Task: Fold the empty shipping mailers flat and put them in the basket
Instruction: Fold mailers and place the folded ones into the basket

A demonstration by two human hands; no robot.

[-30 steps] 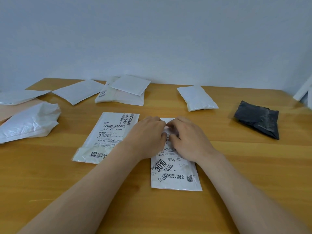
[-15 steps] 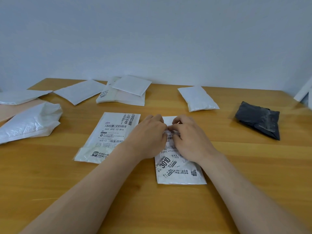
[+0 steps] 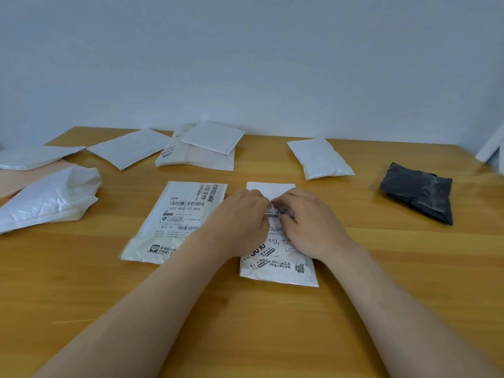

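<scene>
Both hands sit knuckle to knuckle on the mailer (image 3: 281, 268), which lies flat on the table (image 3: 272, 336) straight ahead of the person. The left hand (image 3: 240, 219) is curled narrow, its fingertips pinching the mailer's middle. The right hand (image 3: 308, 222) is curled the same way and pinches at the same spot, so the two sets of fingertips meet there. The mailer's far edge, blank white, shows just beyond the knuckles. Its near edge, printed, lies below the wrists and tilts slightly down toward the right. Just left of the left hand lies a labelled mailer (image 3: 177, 222); the left forearm covers its near right corner, and its right edge runs close beside the held mailer without clearly touching it. Further left rests a crumpled bag (image 3: 49, 197), well apart from the hands. Beyond the hands, near the table's far edge against the wall (image 3: 245, 64), lie a flat mailer (image 3: 128, 147), a stack (image 3: 212, 148) of two or more, and a puffy mailer (image 3: 319, 159) to the right of it. Well to the right of the right hand sits a black mailer (image 3: 417, 192), with bare wood between. The open room is nearest the person, around and below both forearms, and in the strip between the right hand and the black mailer.
</scene>
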